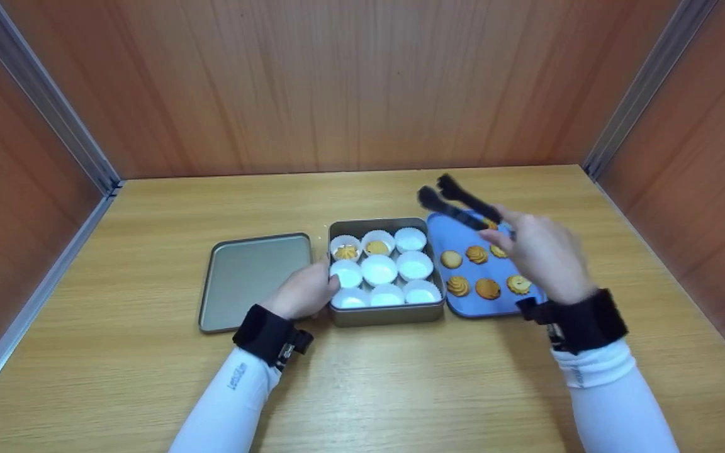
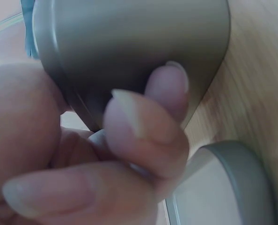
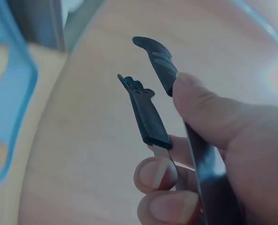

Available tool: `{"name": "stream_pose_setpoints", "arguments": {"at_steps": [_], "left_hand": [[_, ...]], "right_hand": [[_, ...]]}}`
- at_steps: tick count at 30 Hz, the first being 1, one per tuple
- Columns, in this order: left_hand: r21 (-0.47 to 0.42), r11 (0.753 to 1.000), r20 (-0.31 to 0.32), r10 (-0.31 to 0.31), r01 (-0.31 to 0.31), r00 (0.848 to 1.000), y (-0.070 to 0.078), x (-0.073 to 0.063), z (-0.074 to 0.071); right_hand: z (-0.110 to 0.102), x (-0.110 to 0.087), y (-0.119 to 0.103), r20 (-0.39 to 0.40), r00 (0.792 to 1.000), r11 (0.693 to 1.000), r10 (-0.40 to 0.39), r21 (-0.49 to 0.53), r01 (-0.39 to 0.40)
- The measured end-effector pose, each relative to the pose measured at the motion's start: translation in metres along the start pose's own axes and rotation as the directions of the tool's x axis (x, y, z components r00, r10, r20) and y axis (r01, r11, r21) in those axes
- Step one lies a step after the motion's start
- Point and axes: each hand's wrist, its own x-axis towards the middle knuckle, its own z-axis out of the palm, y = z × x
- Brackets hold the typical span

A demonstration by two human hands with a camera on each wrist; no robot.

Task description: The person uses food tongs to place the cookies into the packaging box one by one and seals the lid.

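A metal tin (image 1: 387, 316) stands mid-table, lined with rows of white paper cups (image 1: 379, 269). The two cups at its back left and back middle hold a cookie (image 1: 346, 252) each. My left hand (image 1: 303, 293) grips the tin's left wall, thumb at the rim and fingertips against the outside in the left wrist view. In my right hand (image 1: 548, 255) are tongs (image 3: 150, 115) with black tips, raised above the back of the blue tray (image 1: 472, 308). The tips stand apart with nothing between them. Several cookies (image 1: 476, 255) lie on that tray; the hand hides some of it.
To the left of the tin lies its flat metal lid (image 1: 252, 277), partly under my left hand. The blue tray sits close against the tin's right side. Wooden panels (image 1: 362, 88) wall the table at the back and both sides.
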Motion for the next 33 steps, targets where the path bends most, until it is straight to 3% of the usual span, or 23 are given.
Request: {"name": "stream_pose_setpoints", "arguments": {"at_steps": [6,13,19,23,33], "left_hand": [[0.002,1.0,0.009,-0.008,0.008,1.0,0.0,0.002,0.002],[0.001,1.0,0.008,-0.006,0.006,1.0,-0.001,0.001,0.001],[0.036,0.999,-0.007,0.018,-0.018,1.0,-0.002,0.002,0.001],[0.019,1.0,-0.008,-0.002,0.003,1.0,-0.002,0.002,0.0],[0.03,0.999,-0.006,-0.009,0.009,1.0,-0.001,0.002,0.002]], "right_hand": [[-0.005,-0.006,0.052,-0.035,0.994,0.994,0.105,-0.016,-0.106],[0.014,0.004,0.094,0.041,0.978,0.979,0.202,-0.017,-0.202],[0.034,0.015,0.099,0.063,0.973,0.975,0.221,-0.032,-0.219],[0.044,0.021,0.096,0.062,0.976,0.977,0.21,-0.059,-0.207],[0.052,0.018,0.097,0.063,0.975,0.973,0.213,-0.102,-0.206]]}}
